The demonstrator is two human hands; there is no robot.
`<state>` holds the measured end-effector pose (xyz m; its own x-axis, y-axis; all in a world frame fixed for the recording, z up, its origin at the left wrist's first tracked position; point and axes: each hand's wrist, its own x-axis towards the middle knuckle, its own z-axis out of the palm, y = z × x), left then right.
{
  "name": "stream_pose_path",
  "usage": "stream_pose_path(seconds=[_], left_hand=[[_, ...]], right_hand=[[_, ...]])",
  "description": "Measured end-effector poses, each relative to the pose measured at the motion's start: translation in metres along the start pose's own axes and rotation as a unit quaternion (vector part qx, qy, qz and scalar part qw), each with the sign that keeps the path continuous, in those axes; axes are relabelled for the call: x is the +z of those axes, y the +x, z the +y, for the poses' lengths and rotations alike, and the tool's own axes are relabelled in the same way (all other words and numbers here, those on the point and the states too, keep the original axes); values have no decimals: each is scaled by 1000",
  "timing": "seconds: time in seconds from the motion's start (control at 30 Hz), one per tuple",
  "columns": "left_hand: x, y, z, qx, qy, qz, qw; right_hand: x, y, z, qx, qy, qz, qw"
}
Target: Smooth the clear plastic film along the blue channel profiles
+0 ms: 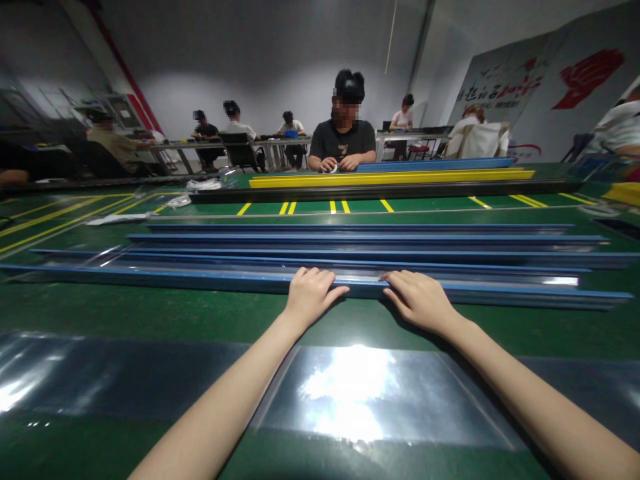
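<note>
A long blue channel strip (365, 289) lies across the green table (200, 320), its upright walls running left to right. My left hand (311, 297) grips its near wall, with the fingers bent over the rim and the thumb along the front. To the right, my right hand (420, 299) holds the same wall, fingertips over the edge and thumb below. Behind it lie several more blue strips (370, 239), close together and slightly askew. Between my forearms, a wide band of clear plastic film (400, 413) lies flat and reflects the lights.
Farther back are a black strip (380, 192), a yellow strip (390, 179) and another blue strip (435, 165). A person (343, 133) in a dark shirt sits across the table. Crumpled plastic (203, 185) lies at left. Yellow tape lines mark the table. Other people sit at tables behind.
</note>
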<state>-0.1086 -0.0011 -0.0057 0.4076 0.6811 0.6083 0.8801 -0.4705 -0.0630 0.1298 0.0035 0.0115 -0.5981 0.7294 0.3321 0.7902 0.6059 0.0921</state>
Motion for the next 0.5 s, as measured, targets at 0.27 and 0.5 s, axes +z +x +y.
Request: stream_pose_path(seconds=[0.27,0.5], left_hand=[[-1,0,1,-3,28,13,1000],[-1,-1,2,-6,47,24,999]], right_hand=[[0,0,0,-1,-3,-1,1000],[0,0,-1,-1,-6,4,1000]])
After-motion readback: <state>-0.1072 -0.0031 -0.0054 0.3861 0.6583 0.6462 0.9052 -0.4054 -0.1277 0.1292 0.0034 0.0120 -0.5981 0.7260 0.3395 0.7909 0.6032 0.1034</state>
